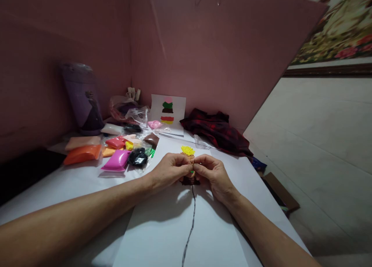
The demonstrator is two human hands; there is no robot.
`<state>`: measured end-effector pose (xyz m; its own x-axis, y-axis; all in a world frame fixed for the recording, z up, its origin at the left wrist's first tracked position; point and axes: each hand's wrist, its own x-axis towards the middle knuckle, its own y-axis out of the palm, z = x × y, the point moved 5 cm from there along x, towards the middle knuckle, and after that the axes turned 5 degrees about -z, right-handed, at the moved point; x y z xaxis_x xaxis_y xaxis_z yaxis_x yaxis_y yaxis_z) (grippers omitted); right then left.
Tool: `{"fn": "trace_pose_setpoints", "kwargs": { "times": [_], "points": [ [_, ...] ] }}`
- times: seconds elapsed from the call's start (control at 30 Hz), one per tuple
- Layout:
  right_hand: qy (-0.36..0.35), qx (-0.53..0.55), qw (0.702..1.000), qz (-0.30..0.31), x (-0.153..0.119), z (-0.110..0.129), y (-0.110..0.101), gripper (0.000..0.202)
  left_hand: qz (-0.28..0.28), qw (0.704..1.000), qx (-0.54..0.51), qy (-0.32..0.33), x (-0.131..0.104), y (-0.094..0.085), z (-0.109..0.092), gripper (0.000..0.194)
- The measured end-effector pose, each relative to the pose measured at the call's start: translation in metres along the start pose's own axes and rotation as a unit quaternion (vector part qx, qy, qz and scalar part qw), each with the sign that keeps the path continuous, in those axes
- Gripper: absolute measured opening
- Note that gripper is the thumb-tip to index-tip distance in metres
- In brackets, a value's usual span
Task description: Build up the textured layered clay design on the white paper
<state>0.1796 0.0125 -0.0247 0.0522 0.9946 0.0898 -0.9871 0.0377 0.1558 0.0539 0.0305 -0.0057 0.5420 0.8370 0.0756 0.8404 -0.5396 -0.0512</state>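
Observation:
My left hand [172, 168] and my right hand [215, 174] meet over the middle of a white sheet of paper [162, 236]. Both are closed, thumb and fingers pinched together with the tips almost touching. Whatever is between them is too small or hidden to make out. Around the fingertips lies a flat clay picture: a ruffled yellow clay piece [187, 150] at the top, tan clay under it, and a dark brown clay piece [186, 181] lower down, partly covered by my hands. A speck of green shows by the fingertips. From the brown piece a dark twisted line [192, 224] runs down the sheet.
Several clay packets lie at the left, among them orange [83, 154], magenta [116, 161] and black [138, 157]. Behind stand a purple tumbler [83, 98] and a card with coloured layers [177, 104]. A dark red plaid cloth [216, 128] lies at the back right.

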Motion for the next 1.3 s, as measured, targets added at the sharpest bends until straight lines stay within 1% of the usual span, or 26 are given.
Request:
{"fn": "trace_pose_setpoints", "kwargs": {
  "times": [0.1,0.23,0.3,0.43,0.57,0.7,0.83,1.03,1.17,1.3],
  "points": [
    [0.007,0.011,1.0,0.02,0.0,0.0,0.001,0.023,0.003,1.0,-0.008,-0.003,0.001,-0.001,0.002,0.02],
    [-0.002,0.003,0.999,0.052,-0.002,0.001,0.003,0.022,0.016,1.0,-0.022,-0.006,0.001,-0.001,0.002,0.023],
    [-0.007,0.001,0.998,0.058,-0.002,0.002,0.004,0.022,0.02,0.999,-0.028,-0.004,0.0,-0.002,0.001,0.023],
    [-0.033,0.001,0.998,0.054,-0.003,0.006,0.005,0.018,0.026,0.999,-0.047,0.005,0.001,-0.005,0.004,0.02],
    [-0.059,0.004,0.997,0.04,-0.002,0.009,0.005,0.017,0.04,0.993,-0.111,-0.018,0.003,-0.006,0.012,0.017],
    [-0.064,-0.006,0.997,0.039,-0.003,0.01,0.006,0.016,0.04,0.988,-0.148,-0.035,0.004,-0.006,0.015,0.014],
    [-0.063,-0.009,0.997,0.044,-0.003,0.01,0.007,0.016,0.037,0.988,-0.146,-0.043,0.004,-0.005,0.014,0.012],
    [-0.05,-0.012,0.997,0.05,-0.004,0.009,0.005,0.017,0.037,0.986,-0.155,-0.05,0.005,-0.006,0.015,0.016],
    [-0.04,-0.009,0.998,0.042,-0.004,0.009,0.005,0.017,0.048,0.986,-0.153,-0.042,0.005,-0.004,0.016,0.016],
    [-0.049,-0.002,0.997,0.051,-0.004,0.01,0.007,0.015,0.054,0.987,-0.148,-0.038,0.005,-0.004,0.016,0.017]
  ]
}}
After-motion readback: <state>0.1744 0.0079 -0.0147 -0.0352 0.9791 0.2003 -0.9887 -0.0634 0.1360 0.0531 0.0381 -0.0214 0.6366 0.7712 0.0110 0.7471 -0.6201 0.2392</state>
